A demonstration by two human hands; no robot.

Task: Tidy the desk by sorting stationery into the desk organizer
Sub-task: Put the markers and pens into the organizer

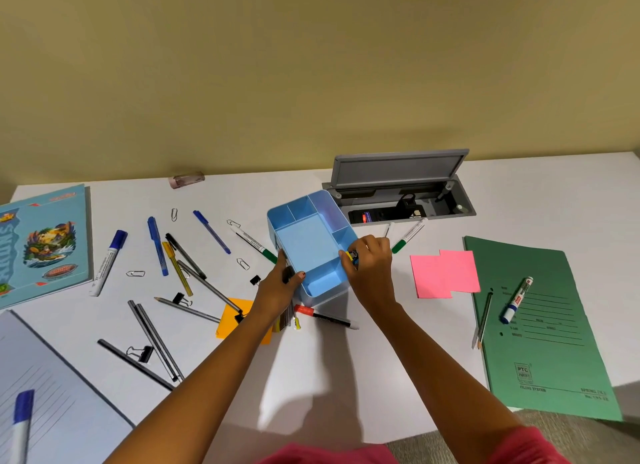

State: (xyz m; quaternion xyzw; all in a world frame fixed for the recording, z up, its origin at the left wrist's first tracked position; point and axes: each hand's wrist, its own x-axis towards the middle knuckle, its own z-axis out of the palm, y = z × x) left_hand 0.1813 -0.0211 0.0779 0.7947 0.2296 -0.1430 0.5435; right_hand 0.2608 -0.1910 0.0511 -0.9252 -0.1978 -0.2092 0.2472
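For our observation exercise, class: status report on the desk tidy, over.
Left hand grips organizer at its side. Right hand pinches small yellow item at the rim. Compartments look empty. Red-capped marker lies close alongside.

We see bare desk at near centre; pens and clips crowd the left, pink notes and green folder the right.

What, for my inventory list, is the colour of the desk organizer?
The desk organizer is light blue, clearest in the head view.
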